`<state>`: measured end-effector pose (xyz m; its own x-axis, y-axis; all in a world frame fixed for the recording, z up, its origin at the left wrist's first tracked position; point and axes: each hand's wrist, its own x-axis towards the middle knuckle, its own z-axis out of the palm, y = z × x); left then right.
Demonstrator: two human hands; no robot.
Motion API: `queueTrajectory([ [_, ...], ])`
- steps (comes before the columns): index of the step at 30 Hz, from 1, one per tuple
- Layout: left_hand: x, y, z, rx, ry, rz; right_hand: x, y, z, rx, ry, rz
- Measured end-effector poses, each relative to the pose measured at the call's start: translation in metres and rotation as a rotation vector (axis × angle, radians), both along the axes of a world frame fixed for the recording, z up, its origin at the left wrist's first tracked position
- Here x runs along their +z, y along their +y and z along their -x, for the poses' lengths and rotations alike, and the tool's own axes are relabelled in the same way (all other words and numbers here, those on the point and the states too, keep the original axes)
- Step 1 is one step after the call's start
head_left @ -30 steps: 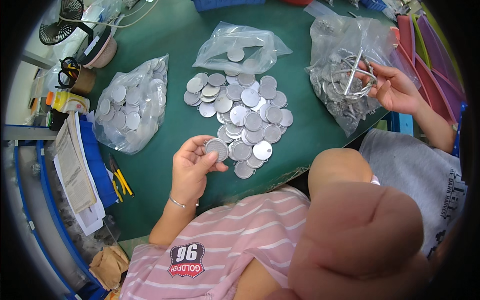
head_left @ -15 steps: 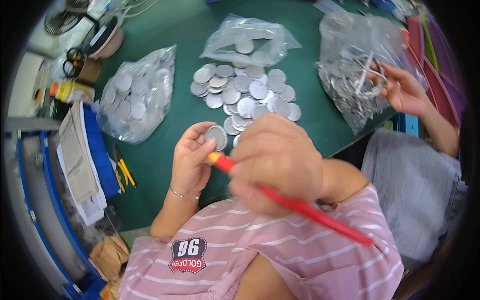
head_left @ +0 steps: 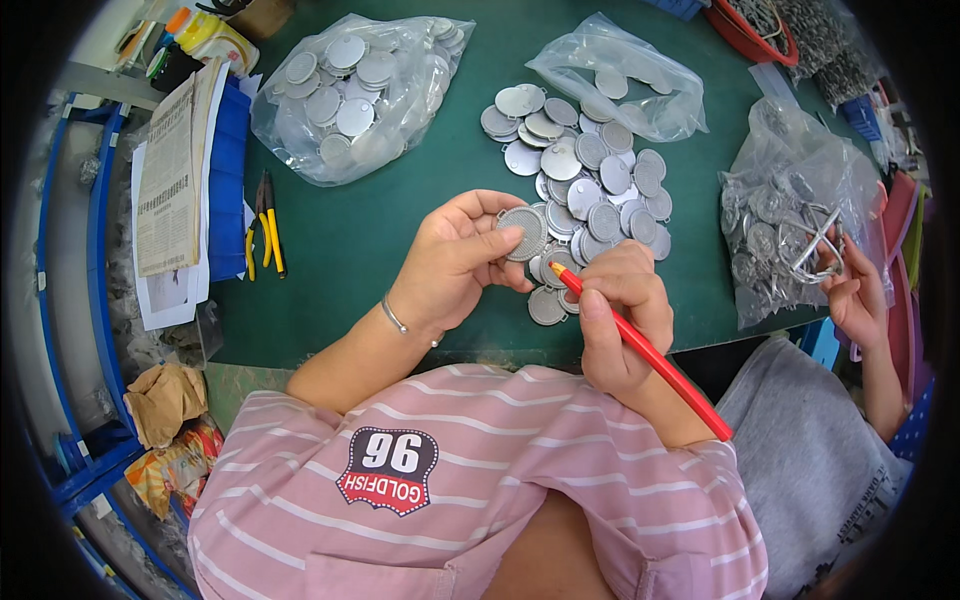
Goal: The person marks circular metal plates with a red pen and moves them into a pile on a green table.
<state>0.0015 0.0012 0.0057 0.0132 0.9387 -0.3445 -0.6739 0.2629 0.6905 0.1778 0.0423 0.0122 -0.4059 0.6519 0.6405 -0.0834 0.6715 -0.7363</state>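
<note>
Between the thumb and fingers of my left hand (head_left: pixel 450 255) is a round grey metal disc (head_left: pixel 526 236), its textured face turned up. My right hand (head_left: pixel 630 310) grips a red pencil (head_left: pixel 660 368), whose pointed tip is close to the disc's lower right edge; I cannot tell whether they touch. Just beyond both hands lies a loose pile of similar metal discs (head_left: pixel 586 152), some smooth and some textured. Behind the pile, a clear plastic bag (head_left: pixel 655 108) lies open with a few discs in it.
More discs fill a plastic bag (head_left: pixel 355 95) at the far left. Yellow-handled pliers (head_left: pixel 265 232) lie beside a blue bin (head_left: pixel 232 180) with papers. At right, another person's hand (head_left: pixel 858 295) holds a metal ring-shaped piece (head_left: pixel 808 245) over a bag of metal parts (head_left: pixel 755 220).
The whole view has shifted, moving the pile right in the picture. The disc now faces up more. My right hand, blurred before, is sharp, and the pencil tip has left my left thumb.
</note>
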Motion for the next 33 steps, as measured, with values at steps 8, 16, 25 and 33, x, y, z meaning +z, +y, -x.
queueTrajectory([
  [8, -0.002, 0.000, 0.001, -0.012, -0.029, 0.014, -0.009, -0.001, 0.002, -0.053, -0.030, 0.020],
  [16, -0.001, -0.001, -0.001, 0.010, 0.022, -0.005, -0.014, -0.001, 0.002, -0.044, -0.016, 0.033],
  [25, -0.002, -0.001, -0.001, 0.022, 0.087, -0.028, -0.013, -0.003, 0.004, -0.022, -0.031, 0.035],
  [33, 0.000, -0.002, -0.001, 0.034, 0.142, -0.041, -0.013, 0.000, 0.007, -0.044, -0.098, 0.011],
])
